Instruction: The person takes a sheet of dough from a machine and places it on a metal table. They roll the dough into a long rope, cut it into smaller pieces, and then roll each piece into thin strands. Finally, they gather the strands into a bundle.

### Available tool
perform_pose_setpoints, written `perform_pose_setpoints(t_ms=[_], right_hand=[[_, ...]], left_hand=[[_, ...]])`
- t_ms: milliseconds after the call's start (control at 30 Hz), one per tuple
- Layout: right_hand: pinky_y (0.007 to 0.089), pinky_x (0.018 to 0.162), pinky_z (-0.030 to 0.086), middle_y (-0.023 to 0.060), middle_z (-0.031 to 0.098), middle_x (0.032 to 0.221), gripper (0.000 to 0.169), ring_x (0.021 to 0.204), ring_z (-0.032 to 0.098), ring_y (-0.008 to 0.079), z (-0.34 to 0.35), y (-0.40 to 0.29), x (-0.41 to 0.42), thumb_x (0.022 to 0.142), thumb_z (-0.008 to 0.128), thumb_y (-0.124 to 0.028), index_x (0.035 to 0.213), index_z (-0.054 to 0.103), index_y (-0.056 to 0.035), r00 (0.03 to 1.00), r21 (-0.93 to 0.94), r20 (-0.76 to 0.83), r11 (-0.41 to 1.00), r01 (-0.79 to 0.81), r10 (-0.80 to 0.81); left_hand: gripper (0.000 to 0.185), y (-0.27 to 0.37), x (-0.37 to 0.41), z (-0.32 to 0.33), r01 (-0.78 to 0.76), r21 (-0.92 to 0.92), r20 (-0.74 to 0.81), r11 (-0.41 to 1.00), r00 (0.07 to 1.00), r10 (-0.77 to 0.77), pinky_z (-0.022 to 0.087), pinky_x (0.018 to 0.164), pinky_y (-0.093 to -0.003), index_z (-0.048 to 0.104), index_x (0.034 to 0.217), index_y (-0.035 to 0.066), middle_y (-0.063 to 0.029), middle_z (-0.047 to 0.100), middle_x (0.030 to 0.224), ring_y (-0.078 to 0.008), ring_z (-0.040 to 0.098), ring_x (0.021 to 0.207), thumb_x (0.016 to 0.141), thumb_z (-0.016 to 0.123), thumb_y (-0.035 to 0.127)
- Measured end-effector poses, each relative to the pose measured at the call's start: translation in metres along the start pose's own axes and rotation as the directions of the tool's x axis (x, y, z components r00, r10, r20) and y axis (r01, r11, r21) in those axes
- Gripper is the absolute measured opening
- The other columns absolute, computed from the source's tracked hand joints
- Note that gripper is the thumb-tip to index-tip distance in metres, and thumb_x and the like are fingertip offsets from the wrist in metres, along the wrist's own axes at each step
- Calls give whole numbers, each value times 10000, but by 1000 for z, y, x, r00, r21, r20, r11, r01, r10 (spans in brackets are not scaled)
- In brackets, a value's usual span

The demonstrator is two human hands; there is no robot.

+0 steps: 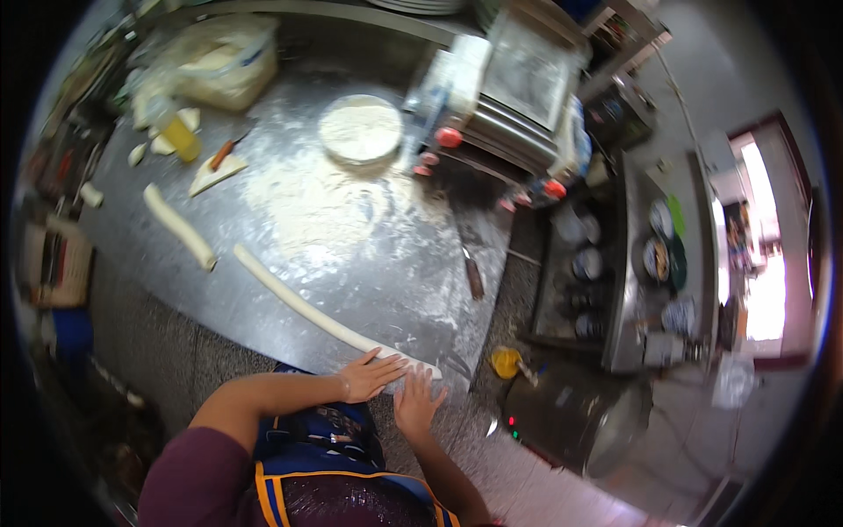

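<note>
A long rope of pale dough (309,315) lies slantwise across the floured metal worktop (257,316). My left hand (373,378) rests flat on it near its right end, fingers outstretched. Beside it, my right hand (416,400) touches the rope's end with spread fingers. Neither hand grips the dough. A shorter, thicker dough roll (179,227) sits farther left, with a small cut piece of dough (91,195) beyond it. Loose flour (316,211) covers the middle of the worktop. Near the right edge lies a knife with a brown handle (473,278).
A dough sheeter with red knobs (520,112) stands at the back right. Beside it is a round, flour-dusted slab (361,128). At the back left are a plastic tub of flour (227,72), a bottle of yellow liquid (178,137) and a wooden-handled tool (222,155) on dough.
</note>
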State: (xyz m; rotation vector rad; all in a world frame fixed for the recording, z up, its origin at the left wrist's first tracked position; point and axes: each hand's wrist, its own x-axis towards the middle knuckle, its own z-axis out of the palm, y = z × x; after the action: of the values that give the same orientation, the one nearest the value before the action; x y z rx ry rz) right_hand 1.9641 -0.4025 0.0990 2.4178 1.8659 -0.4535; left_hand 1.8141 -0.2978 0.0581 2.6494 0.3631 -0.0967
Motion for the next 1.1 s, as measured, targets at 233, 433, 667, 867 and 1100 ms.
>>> perform_pose_setpoints(t_ms=[233, 433, 667, 867, 1100], right_hand=[[637, 1075, 59, 163, 172, 1528, 570, 1423, 108, 312, 3, 21, 163, 958, 378, -365, 1435, 297, -65, 918, -45, -249, 944, -328, 307], [585, 1105, 69, 134, 255, 1505, 561, 1404, 185, 313, 19, 33, 87, 919, 468, -298, 1407, 342, -50, 966, -78, -85, 968, 238, -244], [605, 1100, 50, 146, 318, 1476, 579, 1395, 207, 335, 4, 12, 20, 895, 489, -292, 1389, 369, -13, 983, -107, -105, 984, 141, -152], [492, 1116, 169, 221, 382, 1409, 498, 1350, 278, 377, 24, -84, 166, 917, 444, -230, 1337, 409, 35, 982, 260, -167, 956, 136, -94], [658, 1061, 50, 233, 246, 1478, 577, 1378, 160, 437, 20, -176, 60, 916, 438, -313, 1387, 350, 9, 907, 27, 39, 907, 420, -420]], left_hand=[[612, -68, 104, -48, 348, 101, -171, 932, 929, -328, 38, 1147, -462, 204, 1472, 85, -61, 155, 1548, -212, 117, 1432, 954, 331, 386], [577, -35, 11, -22, 326, -62, -139, 943, 933, -332, 102, 1149, -457, 214, 1470, 101, -68, 147, 1548, -215, 113, 1431, 971, 323, 369], [583, -91, -72, -42, 352, 5, 1, 936, 936, -352, 67, 1158, -448, 162, 1485, 153, -47, 123, 1553, -199, 88, 1434, 969, 329, 369], [565, -140, -30, -66, 561, 73, -286, 825, 804, -522, 93, 1134, -478, 239, 1456, 84, -61, 189, 1537, -198, 144, 1423, 949, 355, 305], [574, -110, -164, -33, 360, -120, -101, 925, 923, -372, 85, 1142, -484, 199, 1475, 155, -50, 160, 1546, -209, 168, 1420, 963, 337, 375]])
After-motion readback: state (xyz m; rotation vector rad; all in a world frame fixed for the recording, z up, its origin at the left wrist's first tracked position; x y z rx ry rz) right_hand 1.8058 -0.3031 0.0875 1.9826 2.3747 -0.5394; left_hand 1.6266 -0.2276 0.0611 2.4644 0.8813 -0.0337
